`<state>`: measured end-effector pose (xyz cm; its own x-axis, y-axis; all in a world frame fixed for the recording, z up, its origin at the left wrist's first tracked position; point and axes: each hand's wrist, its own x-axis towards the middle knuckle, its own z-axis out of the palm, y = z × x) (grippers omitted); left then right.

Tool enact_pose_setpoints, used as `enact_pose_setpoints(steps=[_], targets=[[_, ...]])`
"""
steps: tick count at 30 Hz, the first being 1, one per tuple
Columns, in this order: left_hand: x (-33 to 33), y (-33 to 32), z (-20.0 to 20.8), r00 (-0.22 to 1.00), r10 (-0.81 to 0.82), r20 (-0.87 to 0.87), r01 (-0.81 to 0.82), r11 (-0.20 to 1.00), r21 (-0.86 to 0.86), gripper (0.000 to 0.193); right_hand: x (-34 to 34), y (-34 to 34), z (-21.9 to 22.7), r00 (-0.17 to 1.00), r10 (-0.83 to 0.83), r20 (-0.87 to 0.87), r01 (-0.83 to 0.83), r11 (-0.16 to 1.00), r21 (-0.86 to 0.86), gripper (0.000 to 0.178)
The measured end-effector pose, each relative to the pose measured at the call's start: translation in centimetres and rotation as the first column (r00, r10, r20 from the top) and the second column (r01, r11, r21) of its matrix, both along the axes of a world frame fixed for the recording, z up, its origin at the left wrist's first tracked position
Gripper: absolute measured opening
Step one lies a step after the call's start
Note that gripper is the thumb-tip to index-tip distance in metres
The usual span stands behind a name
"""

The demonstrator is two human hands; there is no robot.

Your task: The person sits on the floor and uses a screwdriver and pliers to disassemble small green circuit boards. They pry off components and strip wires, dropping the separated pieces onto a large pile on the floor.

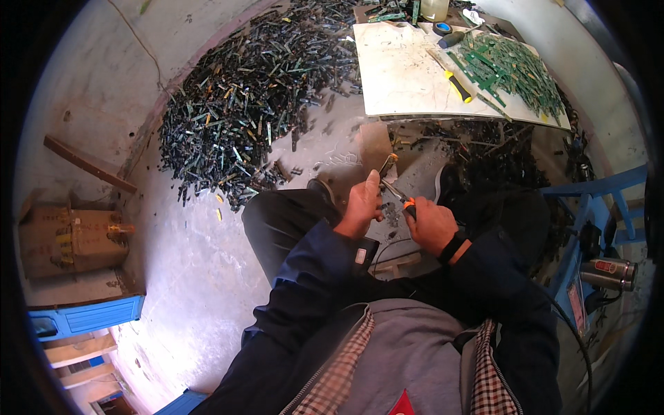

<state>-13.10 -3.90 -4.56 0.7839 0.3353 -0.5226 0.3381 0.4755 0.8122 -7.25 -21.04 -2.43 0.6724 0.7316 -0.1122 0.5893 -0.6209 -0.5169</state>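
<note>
My left hand (361, 206) is closed, thumb pointing up, around a small thin dark strip (389, 163) with an orange-yellow end. In my right hand (434, 227) is a screwdriver with an orange and black handle (409, 206). Its metal shaft (394, 190) slants up and left toward the strip and my left fingers. Whether the tip touches the strip is too small to tell. Both hands are held between my knees, above the floor. A dark band circles my right wrist.
A large heap of dark strips (235, 111) covers the floor ahead left. On the white-topped table (394, 76) lie green circuit-board strips (519, 72), a yellow-black screwdriver (458, 86) and a tape roll (441, 28). Boxes (76, 238) stand left; a blue chair (588, 200) and metal flask (609, 274) right.
</note>
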Motion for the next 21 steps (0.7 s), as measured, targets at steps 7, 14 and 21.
enact_pose_setpoints(steps=[7, 14, 21], targets=[[0.1, 0.9, -0.2, 0.993, -0.115, -0.009, 0.109, 0.967, -0.232, 0.052, 2.3, -0.7, 1.5, 0.666, 0.02, -0.746, 0.115, 0.985, 0.129, 0.032], [0.0, 1.7, 0.8, 0.979, -0.203, 0.019, 0.199, 0.93, -0.31, 0.056, 2.6, -1.5, 3.2, 0.225, 0.072, -0.972, 0.228, 0.966, 0.125, 0.032], [-0.2, 1.4, 1.7, 0.98, -0.2, 0.011, 0.2, 0.973, -0.113, 0.058, 2.7, -1.5, 3.9, 0.116, 0.06, -0.991, 0.292, 0.952, 0.092, 0.033]])
